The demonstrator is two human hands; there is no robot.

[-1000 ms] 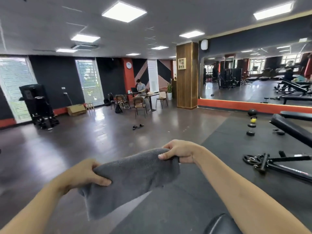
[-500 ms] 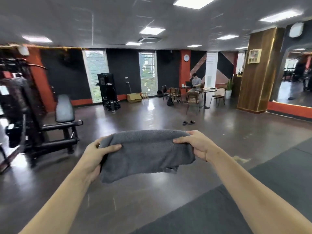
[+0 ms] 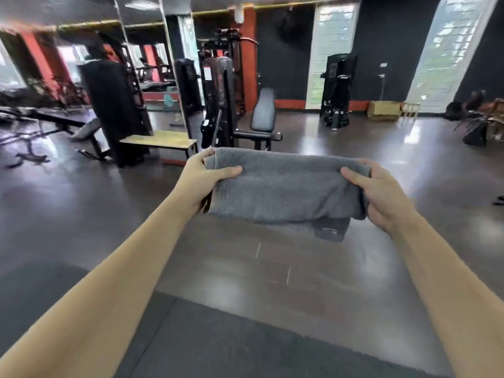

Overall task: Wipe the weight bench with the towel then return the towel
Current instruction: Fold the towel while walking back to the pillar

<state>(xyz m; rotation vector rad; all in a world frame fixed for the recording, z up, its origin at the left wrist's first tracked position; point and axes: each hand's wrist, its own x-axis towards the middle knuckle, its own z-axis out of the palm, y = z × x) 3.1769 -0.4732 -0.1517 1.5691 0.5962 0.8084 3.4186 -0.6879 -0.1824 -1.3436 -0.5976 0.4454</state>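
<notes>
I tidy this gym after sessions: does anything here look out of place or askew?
Only a small thing: the towel, held folded between the left hand and right hand, has one corner hanging loose below its lower right edge.

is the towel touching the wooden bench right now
No, the gray towel is held in the air between the left hand and right hand, with the wooden bench farther off across the floor.
</notes>
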